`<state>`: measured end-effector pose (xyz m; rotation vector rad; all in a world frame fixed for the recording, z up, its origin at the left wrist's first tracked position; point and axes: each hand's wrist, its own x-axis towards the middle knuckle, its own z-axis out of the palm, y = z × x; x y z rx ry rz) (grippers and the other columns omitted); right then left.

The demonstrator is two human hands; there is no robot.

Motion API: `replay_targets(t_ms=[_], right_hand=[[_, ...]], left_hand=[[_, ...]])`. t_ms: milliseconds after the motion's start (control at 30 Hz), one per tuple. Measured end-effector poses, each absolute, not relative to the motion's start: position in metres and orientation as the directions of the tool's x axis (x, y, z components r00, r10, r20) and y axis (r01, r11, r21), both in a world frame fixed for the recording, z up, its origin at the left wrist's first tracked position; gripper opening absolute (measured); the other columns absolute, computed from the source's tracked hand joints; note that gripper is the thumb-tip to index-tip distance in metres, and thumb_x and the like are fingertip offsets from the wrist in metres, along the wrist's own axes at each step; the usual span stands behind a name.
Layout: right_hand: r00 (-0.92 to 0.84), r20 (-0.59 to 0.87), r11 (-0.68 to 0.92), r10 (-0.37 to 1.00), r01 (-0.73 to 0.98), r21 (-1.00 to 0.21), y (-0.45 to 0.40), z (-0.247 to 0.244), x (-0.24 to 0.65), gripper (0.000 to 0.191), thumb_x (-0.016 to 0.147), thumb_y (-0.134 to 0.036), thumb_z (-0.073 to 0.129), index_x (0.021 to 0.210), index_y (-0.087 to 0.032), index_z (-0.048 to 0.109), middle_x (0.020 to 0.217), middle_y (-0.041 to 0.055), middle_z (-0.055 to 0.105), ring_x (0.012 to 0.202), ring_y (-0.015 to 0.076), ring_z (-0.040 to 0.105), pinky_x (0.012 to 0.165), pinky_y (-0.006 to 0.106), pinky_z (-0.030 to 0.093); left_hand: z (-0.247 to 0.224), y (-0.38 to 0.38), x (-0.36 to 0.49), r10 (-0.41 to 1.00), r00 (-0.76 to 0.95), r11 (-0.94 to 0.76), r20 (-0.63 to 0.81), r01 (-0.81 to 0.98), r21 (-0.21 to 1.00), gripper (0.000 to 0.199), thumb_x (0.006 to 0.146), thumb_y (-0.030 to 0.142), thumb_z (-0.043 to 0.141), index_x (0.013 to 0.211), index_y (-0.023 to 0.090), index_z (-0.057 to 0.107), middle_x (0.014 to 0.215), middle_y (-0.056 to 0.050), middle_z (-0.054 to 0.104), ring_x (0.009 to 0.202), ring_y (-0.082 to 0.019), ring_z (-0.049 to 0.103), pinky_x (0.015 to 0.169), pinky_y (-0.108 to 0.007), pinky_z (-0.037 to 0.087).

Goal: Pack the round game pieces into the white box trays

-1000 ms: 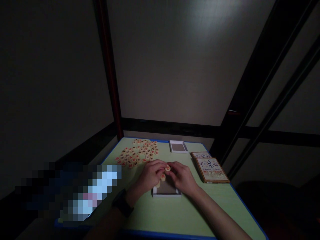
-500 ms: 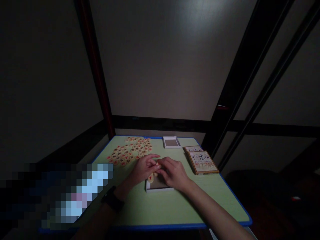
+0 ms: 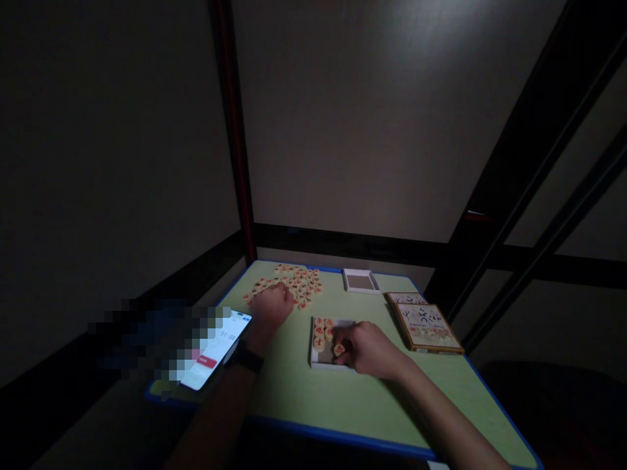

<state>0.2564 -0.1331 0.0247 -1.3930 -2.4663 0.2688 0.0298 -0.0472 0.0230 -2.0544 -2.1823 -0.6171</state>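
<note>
My right hand [image 3: 365, 349] pinches a round Chinese chess piece [image 3: 339, 350] with a red character, over the near part of a shallow white-rimmed tray [image 3: 333, 365]. Several red-marked pieces [image 3: 319, 331] lie in the tray's left side and far part; my fingers cover some of its right side. Farther left, my left hand [image 3: 273, 304] is at the near edge of a spread of loose Chinese chess pieces [image 3: 307, 282]. Its fingers are curled closed, and whatever they hold is hidden. A dark watch band circles that wrist.
A second shallow tray [image 3: 360, 281] stands at the table's far side. Two Chinese chess boxes [image 3: 428, 325] overlap at the right. A lit phone [image 3: 208, 356] leans near the left edge. The green table [image 3: 304, 398] has a blue rim, with a wall behind it.
My hands, together over the tray before, are now apart. The left has gone to the loose pieces; the right stays at the tray with a piece. The view has swung left.
</note>
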Motion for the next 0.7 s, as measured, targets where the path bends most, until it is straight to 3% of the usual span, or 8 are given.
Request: replay_targets(t_ms=[200,467,700], right_hand=[[-0.48,0.1,0.484,0.872,0.812,-0.325,-0.133,0.024,0.256,0.007,0.07,-0.019,0.073,0.073,-0.024,0.07,0.066,-0.0006,0.071,0.063,0.018,0.064,0.056,0.024,0.032],[-0.457,0.163,0.481,0.875,0.777,-0.406,-0.131,0.017,0.254,0.02,0.067,-0.009,0.064,0.081,-0.022,0.067,0.068,-0.0012,0.068,0.061,0.0153,0.061,0.056,0.022,0.034],[-0.471,0.252,0.534,0.845,0.762,-0.366,-0.129,0.004,0.249,0.02,0.069,-0.007,0.063,0.081,-0.022,0.059,0.072,-0.0017,0.066,0.066,0.0155,0.06,0.06,0.022,0.035]], left_hand=[[0.018,-0.043,0.022,0.965,-0.028,-0.016,0.262,0.986,0.165,0.035,0.092,0.021,0.038,0.097,0.013,0.072,0.098,-0.017,0.072,0.089,-0.029,0.069,0.075,-0.036,0.051],[-0.009,-0.039,0.023,0.851,0.376,-0.442,0.367,0.89,0.114,0.031,0.087,0.007,0.046,0.102,0.017,0.071,0.102,-0.01,0.072,0.103,-0.024,0.059,0.096,-0.036,0.043],[-0.02,-0.037,0.025,0.859,0.383,-0.429,0.34,0.9,0.071,0.032,0.085,0.004,0.045,0.103,0.014,0.071,0.101,-0.014,0.071,0.103,-0.027,0.057,0.095,-0.041,0.042]])
